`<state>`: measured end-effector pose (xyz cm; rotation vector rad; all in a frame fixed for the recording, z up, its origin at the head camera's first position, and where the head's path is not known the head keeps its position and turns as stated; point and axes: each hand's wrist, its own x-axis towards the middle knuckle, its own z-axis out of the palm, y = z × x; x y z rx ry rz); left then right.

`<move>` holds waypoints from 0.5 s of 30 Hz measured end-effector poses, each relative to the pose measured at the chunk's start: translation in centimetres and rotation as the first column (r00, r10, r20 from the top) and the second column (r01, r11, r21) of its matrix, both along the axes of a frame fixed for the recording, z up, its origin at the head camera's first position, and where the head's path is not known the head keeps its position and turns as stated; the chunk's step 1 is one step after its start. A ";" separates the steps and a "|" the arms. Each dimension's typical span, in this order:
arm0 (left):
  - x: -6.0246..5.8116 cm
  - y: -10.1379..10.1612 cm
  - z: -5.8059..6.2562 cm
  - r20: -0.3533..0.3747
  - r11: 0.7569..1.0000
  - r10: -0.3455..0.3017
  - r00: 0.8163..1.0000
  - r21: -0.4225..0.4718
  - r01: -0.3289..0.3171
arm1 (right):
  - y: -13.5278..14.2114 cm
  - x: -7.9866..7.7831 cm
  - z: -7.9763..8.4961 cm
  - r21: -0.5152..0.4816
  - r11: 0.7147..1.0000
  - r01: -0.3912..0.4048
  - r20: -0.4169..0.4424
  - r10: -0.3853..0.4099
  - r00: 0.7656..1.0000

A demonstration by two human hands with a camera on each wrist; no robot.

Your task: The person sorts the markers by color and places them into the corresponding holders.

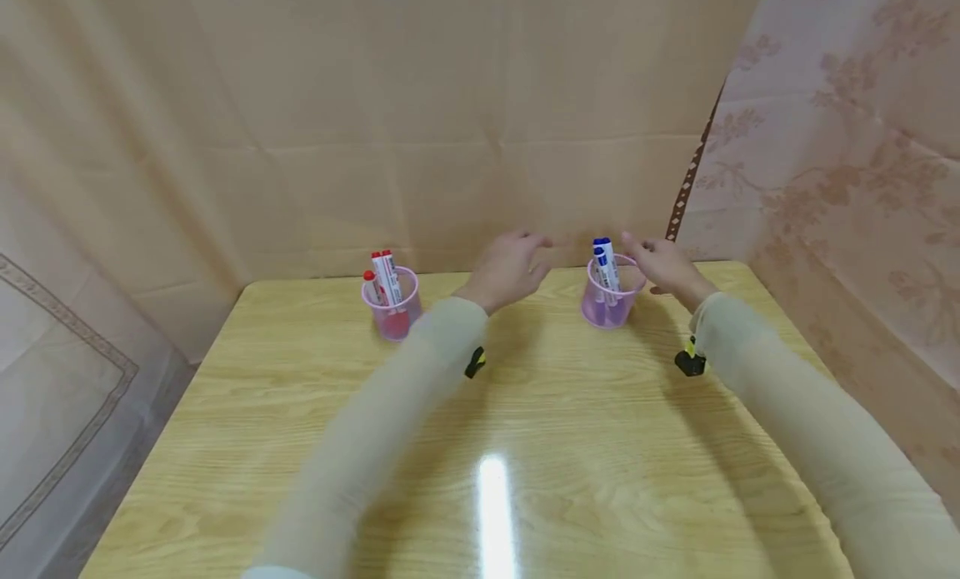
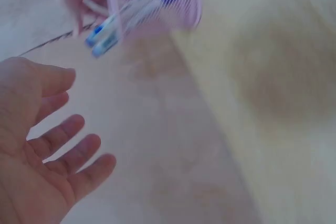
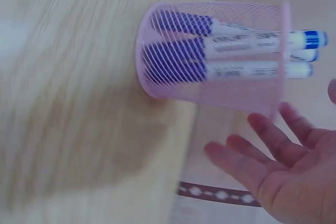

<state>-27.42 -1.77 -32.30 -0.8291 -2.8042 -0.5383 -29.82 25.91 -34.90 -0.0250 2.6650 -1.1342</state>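
A pink mesh pen cup (image 1: 611, 300) stands at the back right of the table, with several blue-and-white markers (image 3: 241, 45) upright in it. Just right of this cup is my right hand (image 1: 663, 267), fingers spread and fingertips close by the rim in the right wrist view. My left hand (image 1: 510, 271) hovers left of the same cup, its fingers loosely extended and holding nothing. Further left, a second pink mesh cup (image 1: 396, 321) contains several red-capped markers (image 1: 384, 277). In the left wrist view the left hand (image 2: 47, 145) has relaxed, parted fingers.
The wooden table (image 1: 570, 446) ends at the back against a beige curtain (image 1: 450, 104). A floral cloth (image 1: 847, 146) hangs along the right side, and a pale cloth (image 1: 60, 379) on the left. Black-and-yellow wrist devices (image 1: 690, 358) sit under both sleeves.
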 end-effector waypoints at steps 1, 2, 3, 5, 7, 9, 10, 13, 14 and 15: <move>0.2 -1.1 0.4 -0.036 1.000 0.017 0.999 -0.021 -0.018 | 0.1 0.2 0.4 0.047 0.998 -0.029 -0.021 0.030 0.999; 0.5 -2.2 0.9 -0.071 0.999 0.031 0.997 -0.031 -0.033 | 0.1 0.4 0.8 0.082 0.995 -0.052 -0.040 0.055 0.998; 0.8 -3.4 1.3 -0.104 0.999 0.029 0.994 -0.019 -0.032 | 0.2 0.6 1.3 0.116 0.991 -0.071 -0.063 0.078 0.995; 1.4 -5.6 2.0 -0.141 0.999 0.048 0.989 -0.004 -0.049 | 0.5 1.2 2.2 0.152 0.983 -0.105 -0.103 0.121 0.987; 2.3 -7.7 2.9 -0.174 0.998 0.067 0.982 0.030 -0.063 | 0.9 1.8 2.9 0.177 0.976 -0.127 -0.138 0.152 0.979; 3.2 -9.9 3.4 -0.212 0.995 0.086 0.973 0.075 -0.071 | 1.4 2.4 3.5 0.225 0.964 -0.139 -0.188 0.183 0.965; 3.6 -11.0 3.6 -0.218 0.992 0.099 0.971 0.101 -0.078 | 1.6 2.7 3.6 0.242 0.959 -0.146 -0.212 0.199 0.957; 4.8 -14.1 3.7 -0.261 0.981 0.145 0.954 0.167 -0.103 | 2.3 3.5 3.8 0.290 0.942 -0.167 -0.265 0.247 0.932; 5.2 -15.0 3.6 -0.266 0.978 0.163 0.950 0.174 -0.119 | 2.5 3.8 3.7 0.296 0.940 -0.171 -0.274 0.255 0.927; 5.7 -15.8 3.5 -0.273 0.977 0.176 0.946 0.166 -0.134 | 2.7 4.2 3.6 0.302 0.937 -0.175 -0.277 0.262 0.924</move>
